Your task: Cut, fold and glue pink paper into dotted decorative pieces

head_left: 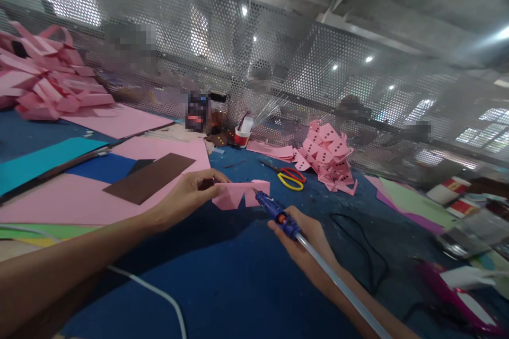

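Between the thumb and fingers of my left hand (199, 190) is the left end of a pink paper piece (233, 196), which has a notch cut in its lower side. My right hand (304, 233) is wrapped round a blue hot glue gun (278, 215), with a long clear glue stick (342, 286) sticking out of its back. The gun's nozzle points at the right part of the pink piece; whether it touches the paper I cannot tell. Just beyond lie scissors (292, 178) with red and yellow handles.
Pink, brown (149, 179) and turquoise sheets (47, 161) lie at left, below a heap of pink strips (51, 77). Dotted pink pieces (326, 153) are piled beyond the scissors, near a red-and-white cup (242, 136). A white cord (159, 291) and black cable (369, 249) cross the blue table.
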{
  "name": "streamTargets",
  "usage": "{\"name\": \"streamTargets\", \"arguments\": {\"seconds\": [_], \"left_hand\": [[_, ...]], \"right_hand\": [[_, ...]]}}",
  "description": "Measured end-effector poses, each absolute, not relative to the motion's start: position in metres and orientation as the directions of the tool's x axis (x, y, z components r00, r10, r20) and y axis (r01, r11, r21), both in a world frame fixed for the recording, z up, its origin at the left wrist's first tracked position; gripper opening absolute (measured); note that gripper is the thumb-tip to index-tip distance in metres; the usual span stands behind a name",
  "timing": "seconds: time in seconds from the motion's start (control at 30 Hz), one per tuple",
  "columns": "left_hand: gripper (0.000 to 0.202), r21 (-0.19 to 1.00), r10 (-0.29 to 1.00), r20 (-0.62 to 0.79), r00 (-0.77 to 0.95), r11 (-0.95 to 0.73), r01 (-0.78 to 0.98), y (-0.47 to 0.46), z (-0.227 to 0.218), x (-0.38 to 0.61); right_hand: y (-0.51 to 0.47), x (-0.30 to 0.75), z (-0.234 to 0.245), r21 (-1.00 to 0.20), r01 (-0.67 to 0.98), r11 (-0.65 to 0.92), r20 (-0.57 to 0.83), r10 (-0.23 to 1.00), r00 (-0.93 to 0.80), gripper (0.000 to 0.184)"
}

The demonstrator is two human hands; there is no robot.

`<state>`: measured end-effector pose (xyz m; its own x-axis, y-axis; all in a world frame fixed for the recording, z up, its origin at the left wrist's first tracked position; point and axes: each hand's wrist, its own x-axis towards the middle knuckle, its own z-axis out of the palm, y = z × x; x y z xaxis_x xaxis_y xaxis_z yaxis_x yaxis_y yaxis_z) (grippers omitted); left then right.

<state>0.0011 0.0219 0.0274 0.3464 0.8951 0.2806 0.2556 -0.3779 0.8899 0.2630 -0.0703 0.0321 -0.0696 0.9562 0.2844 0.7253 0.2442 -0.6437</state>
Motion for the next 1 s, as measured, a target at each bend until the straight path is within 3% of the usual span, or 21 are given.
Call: {"name": "streamTargets", "arguments": {"seconds": [0.4, 1.0], "left_hand": [[0.026, 0.893, 0.893, 0.274, 0.357, -0.374, 0.25, 0.0189, 0.0324, 0.0021], [0.026, 0.895, 0.892, 0.251, 0.376, -0.362, 0.26, 0.0195, 0.0324, 0.0012]], "right_hand": [[-0.0711, 0.2635, 0.0302, -0.6, 0.771, 0.212, 0.256, 0.964, -0.066, 0.03], [-0.0699, 0.2702, 0.0231, -0.521, 0.812, 0.263, 0.287, 0.95, -0.123, 0.008]]}}
